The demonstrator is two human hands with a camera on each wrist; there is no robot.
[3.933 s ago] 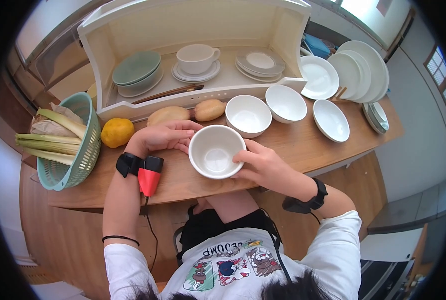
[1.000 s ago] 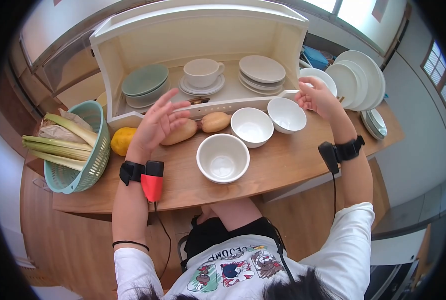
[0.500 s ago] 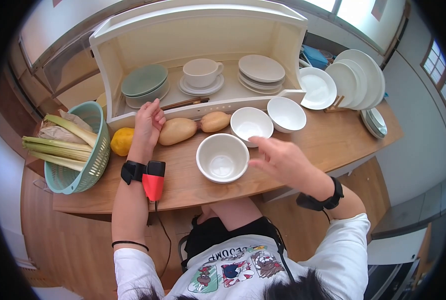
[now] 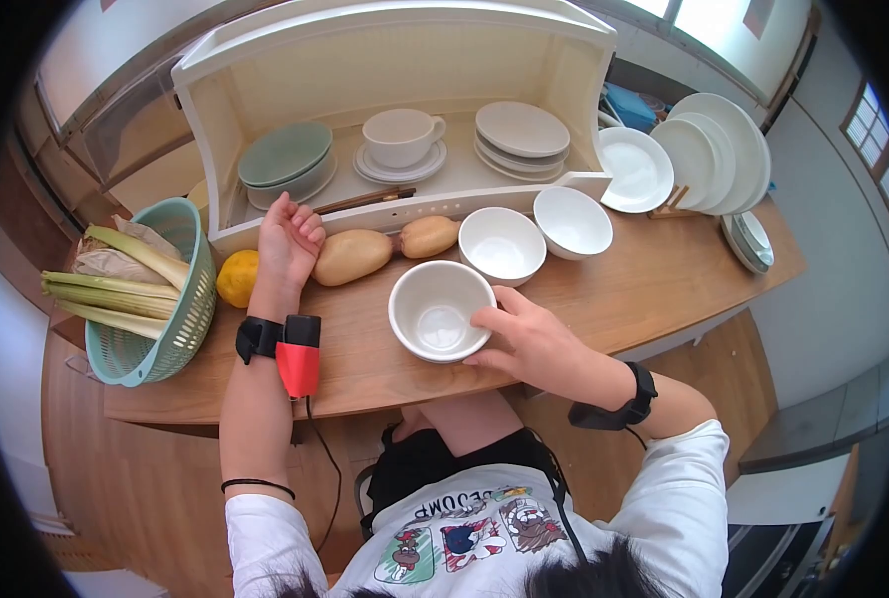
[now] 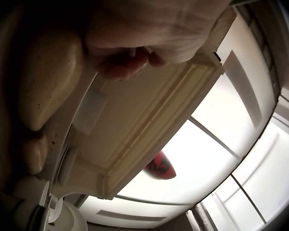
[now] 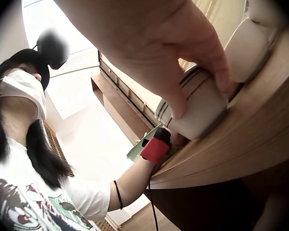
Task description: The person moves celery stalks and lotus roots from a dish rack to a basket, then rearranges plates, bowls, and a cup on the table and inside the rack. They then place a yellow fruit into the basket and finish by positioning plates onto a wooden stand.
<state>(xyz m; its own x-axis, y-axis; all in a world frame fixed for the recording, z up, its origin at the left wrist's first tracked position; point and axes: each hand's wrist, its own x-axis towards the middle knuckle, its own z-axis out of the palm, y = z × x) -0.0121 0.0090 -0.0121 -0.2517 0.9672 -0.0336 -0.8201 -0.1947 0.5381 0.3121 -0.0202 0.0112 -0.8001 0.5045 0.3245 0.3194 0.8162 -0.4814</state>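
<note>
A white bowl point(image 4: 437, 317) stands near the table's front edge, its mouth up. My right hand point(image 4: 539, 339) grips its right side, fingers and thumb at the rim; in the right wrist view the bowl point(image 6: 202, 103) shows dark lines round its outside. My left hand point(image 4: 290, 239) is palm up with loosely curled fingers and holds nothing. It lies between a yellow round fruit or vegetable point(image 4: 236, 279) and a two-part lotus root point(image 4: 353, 257). Behind the gripped bowl are two more white bowls, a nearer one point(image 4: 501, 247) and a farther one point(image 4: 573, 225).
At the back, a cream cabinet point(image 4: 395, 209) holds green bowls point(image 4: 285, 154), a cup point(image 4: 400, 138) on saucers, stacked plates point(image 4: 521, 130) and chopsticks point(image 4: 365, 199). A green basket point(image 4: 190, 299) with leeks point(image 4: 116, 294) stands left. Large plates point(image 4: 724, 149) stand upright at the right.
Over the last second my right hand has come from the cabinet's right end to the front bowl and taken hold. My left hand has lowered. The oval dish seen earliest at the right is gone from there.
</note>
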